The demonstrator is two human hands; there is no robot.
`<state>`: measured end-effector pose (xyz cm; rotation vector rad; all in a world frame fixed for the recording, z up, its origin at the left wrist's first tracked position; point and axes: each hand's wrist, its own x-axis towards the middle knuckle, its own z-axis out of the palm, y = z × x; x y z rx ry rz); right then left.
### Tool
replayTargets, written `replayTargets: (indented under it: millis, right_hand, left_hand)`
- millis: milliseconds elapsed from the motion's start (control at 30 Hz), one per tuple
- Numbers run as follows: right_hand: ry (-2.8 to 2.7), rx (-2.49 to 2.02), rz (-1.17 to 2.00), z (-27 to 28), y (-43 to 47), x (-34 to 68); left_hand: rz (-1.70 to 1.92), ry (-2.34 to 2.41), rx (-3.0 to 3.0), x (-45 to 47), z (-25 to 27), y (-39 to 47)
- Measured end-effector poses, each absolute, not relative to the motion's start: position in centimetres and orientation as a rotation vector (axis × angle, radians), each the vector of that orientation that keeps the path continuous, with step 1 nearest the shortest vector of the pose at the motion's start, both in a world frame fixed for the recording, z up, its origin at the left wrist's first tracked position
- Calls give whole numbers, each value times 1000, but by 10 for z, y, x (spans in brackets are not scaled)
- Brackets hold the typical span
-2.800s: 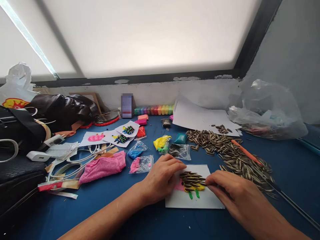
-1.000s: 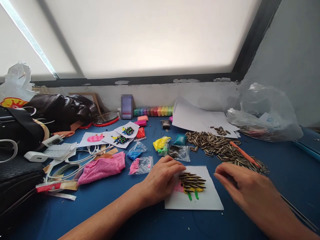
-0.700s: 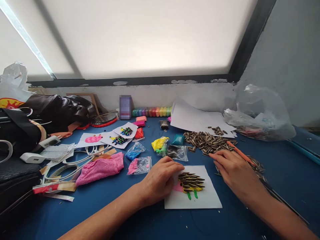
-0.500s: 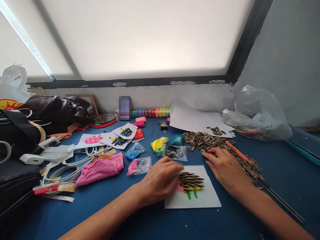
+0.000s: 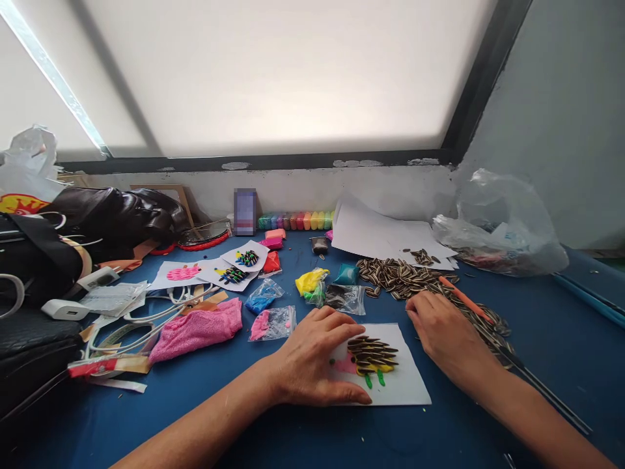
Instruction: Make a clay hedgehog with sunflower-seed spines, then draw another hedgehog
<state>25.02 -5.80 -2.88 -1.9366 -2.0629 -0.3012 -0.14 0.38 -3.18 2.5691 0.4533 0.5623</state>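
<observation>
My left hand (image 5: 325, 355) rests on the left side of a white card (image 5: 407, 384), thumb and fingers spread apart. On the card is a hedgehog-like figure with overlapping striped sunflower seeds (image 5: 374, 354) as its back. Yellow clay edges the seeds, a pink clay head (image 5: 346, 365) lies beside my thumb, and two green clay legs (image 5: 375, 379) stick out below. My right hand (image 5: 442, 332) is right of the card, at the near edge of a heap of sunflower seeds (image 5: 398, 277). Its fingers are curled together and pointed down; what they hold, if anything, is hidden.
An orange-handled tool (image 5: 466, 299) lies across the seeds. Small bags of yellow clay (image 5: 310, 281), blue clay (image 5: 263, 298) and pink clay (image 5: 271, 324) lie behind the card. Finished pictures (image 5: 234, 273), a pink cloth (image 5: 198, 329) and white cables (image 5: 170, 312) are on the left.
My left thumb has spread away from the fingers, uncovering more of the pink head. My right hand has shifted slightly right and its fingers have drawn together.
</observation>
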Motion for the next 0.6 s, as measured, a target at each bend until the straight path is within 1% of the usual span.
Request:
replayTargets:
  millis: [100,167,233,333,433,600]
  right_hand:
    - [-2019,-1911,-196,-18,-70,246]
    - [-1955,-1880,88,-9,-81,240]
    - [-1938,-1813,299,-1,-89,232]
    - [-1934,-1760,533,7,-97,221]
    - [-1932,-1771,660,10,-98,215]
    - [-1808,-1696,703,8,-97,214]
  left_hand:
    - [554,438,2590,-2,-31,4]
    - [554,429,2603,-1,-32,5]
    - [553,421,2610,-1,-33,5]
    - [551,413,2612,-1,-34,6]
    - [546,408,2615,-1,-33,6]
    - [555,401,2614,-1,-32,5]
